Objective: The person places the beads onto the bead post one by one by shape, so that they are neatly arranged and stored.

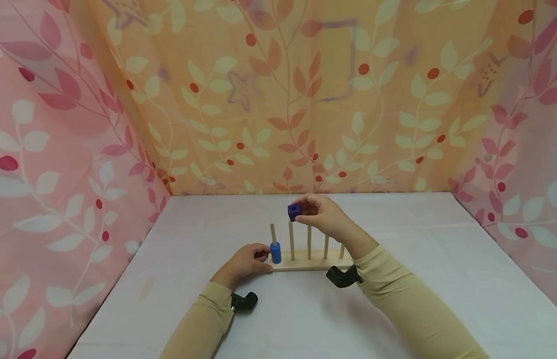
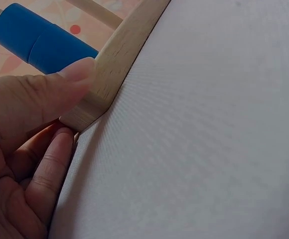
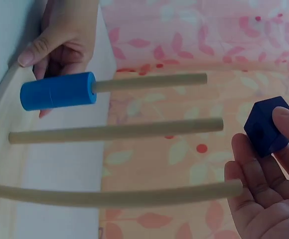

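Note:
My left hand (image 1: 247, 262) grips the left end of a wooden peg board (image 1: 289, 266), thumb on the front edge and fingers behind. Two blue cylinders (image 2: 42, 37), stacked end to end, sit on the leftmost peg (image 1: 273, 232) beside that hand. Up over the second peg (image 3: 119, 130), my right hand (image 1: 325, 215) pinches a purple block (image 1: 294, 211) between thumb and fingers. A hole shows in the block's top face, and its lower edge is close to the peg's tip in the head view.
Bare pegs (image 1: 309, 244) continue along the board to the right, the farthest partly behind the right forearm. Dark wrist cameras (image 1: 343, 276) stick out from both sleeves. A white cloth covers the table (image 1: 170, 299), with patterned curtains (image 1: 278, 99) on three sides.

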The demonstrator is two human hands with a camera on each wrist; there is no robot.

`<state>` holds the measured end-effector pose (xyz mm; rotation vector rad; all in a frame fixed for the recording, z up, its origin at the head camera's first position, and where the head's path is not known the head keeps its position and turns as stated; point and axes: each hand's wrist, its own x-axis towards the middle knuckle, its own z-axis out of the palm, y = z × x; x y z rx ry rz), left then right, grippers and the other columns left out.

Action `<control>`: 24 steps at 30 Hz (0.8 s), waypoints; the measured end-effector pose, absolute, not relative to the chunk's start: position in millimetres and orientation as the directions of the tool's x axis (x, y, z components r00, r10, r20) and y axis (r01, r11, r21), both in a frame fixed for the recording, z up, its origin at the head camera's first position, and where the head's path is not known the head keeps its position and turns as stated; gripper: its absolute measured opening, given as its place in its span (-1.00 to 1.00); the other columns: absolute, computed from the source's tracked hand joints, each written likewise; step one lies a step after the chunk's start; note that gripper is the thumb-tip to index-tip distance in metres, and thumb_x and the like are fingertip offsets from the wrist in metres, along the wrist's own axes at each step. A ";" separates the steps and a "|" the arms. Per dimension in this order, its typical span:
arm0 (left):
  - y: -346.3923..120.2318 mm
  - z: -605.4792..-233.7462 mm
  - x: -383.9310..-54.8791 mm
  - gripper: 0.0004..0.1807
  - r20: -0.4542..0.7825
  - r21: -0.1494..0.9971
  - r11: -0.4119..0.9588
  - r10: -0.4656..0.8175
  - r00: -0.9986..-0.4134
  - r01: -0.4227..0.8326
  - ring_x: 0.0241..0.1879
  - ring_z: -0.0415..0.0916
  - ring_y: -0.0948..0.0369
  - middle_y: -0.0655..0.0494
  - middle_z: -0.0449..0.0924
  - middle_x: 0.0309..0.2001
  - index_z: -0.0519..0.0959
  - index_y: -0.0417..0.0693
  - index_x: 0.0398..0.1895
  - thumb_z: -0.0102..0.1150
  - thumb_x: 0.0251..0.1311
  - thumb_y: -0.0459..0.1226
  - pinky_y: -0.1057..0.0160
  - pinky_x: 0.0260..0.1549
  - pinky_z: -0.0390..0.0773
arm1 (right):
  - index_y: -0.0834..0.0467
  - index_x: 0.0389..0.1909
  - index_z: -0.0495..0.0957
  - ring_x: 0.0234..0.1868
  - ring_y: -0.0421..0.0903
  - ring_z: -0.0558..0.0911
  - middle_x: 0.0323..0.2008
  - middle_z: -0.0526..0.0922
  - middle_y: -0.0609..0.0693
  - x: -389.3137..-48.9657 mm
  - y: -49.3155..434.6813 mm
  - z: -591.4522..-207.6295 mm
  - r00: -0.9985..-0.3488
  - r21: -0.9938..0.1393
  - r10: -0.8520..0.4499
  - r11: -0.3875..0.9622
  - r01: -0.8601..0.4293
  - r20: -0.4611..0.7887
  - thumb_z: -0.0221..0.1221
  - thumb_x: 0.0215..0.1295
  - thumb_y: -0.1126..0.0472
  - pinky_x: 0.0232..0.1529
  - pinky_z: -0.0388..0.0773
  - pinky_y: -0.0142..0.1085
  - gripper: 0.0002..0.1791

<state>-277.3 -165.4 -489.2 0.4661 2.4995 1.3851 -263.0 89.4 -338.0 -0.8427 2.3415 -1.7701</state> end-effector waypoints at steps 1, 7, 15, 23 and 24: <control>-165.5 -489.0 -277.1 -0.48 -0.055 0.853 0.496 0.392 -0.918 0.160 -0.15 0.43 0.23 0.12 0.54 -0.14 0.57 -0.07 -0.09 0.47 -0.22 -0.19 0.25 -0.07 0.48 | 0.28 -0.05 0.46 -0.20 -0.04 0.57 -0.21 0.57 0.16 -262.5 87.4 -339.5 -0.843 -0.905 -0.475 0.191 -0.380 0.254 0.19 0.15 0.39 -0.16 0.54 -0.34 -0.68; -165.7 -488.7 -276.5 -0.48 -0.054 0.858 0.489 0.391 -0.919 0.158 -0.10 0.45 0.22 0.10 0.54 -0.11 0.57 -0.08 -0.08 0.48 -0.22 -0.20 0.23 -0.03 0.48 | 0.18 -0.02 0.46 -0.13 -0.05 0.55 -0.17 0.57 0.09 -258.1 76.0 -350.1 -0.856 -0.871 -0.450 0.279 -0.405 0.254 0.18 0.20 0.28 -0.06 0.51 -0.22 -0.69; -165.2 -488.5 -276.4 -0.47 -0.070 0.857 0.497 0.376 -0.924 0.137 -0.07 0.45 0.21 0.10 0.54 -0.09 0.56 -0.06 -0.07 0.47 -0.21 -0.18 0.17 0.01 0.45 | 0.30 -0.01 0.42 -0.17 0.04 0.54 -0.16 0.55 0.20 -241.1 69.8 -341.5 -0.882 -0.891 -0.399 0.261 -0.372 0.252 0.14 0.20 0.39 -0.10 0.51 -0.20 -0.68; -164.2 -487.0 -275.4 -0.48 -0.069 0.857 0.495 0.379 -0.923 0.139 -0.09 0.45 0.20 0.10 0.54 -0.11 0.56 -0.07 -0.08 0.47 -0.21 -0.19 0.17 0.01 0.46 | 0.24 -0.02 0.44 -0.18 -0.03 0.53 -0.15 0.54 0.13 -248.9 70.2 -361.5 -0.910 -0.913 -0.356 0.259 -0.316 0.214 0.16 0.20 0.35 -0.09 0.51 -0.24 -0.69; -164.1 -487.3 -275.4 -0.47 -0.076 0.862 0.491 0.375 -0.924 0.129 -0.07 0.45 0.20 0.09 0.54 -0.10 0.56 -0.08 -0.08 0.47 -0.22 -0.20 0.18 0.01 0.45 | 0.22 -0.02 0.44 -0.18 -0.05 0.53 -0.15 0.54 0.11 -250.9 70.3 -365.5 -0.914 -0.914 -0.349 0.265 -0.307 0.206 0.17 0.20 0.33 -0.09 0.51 -0.24 -0.69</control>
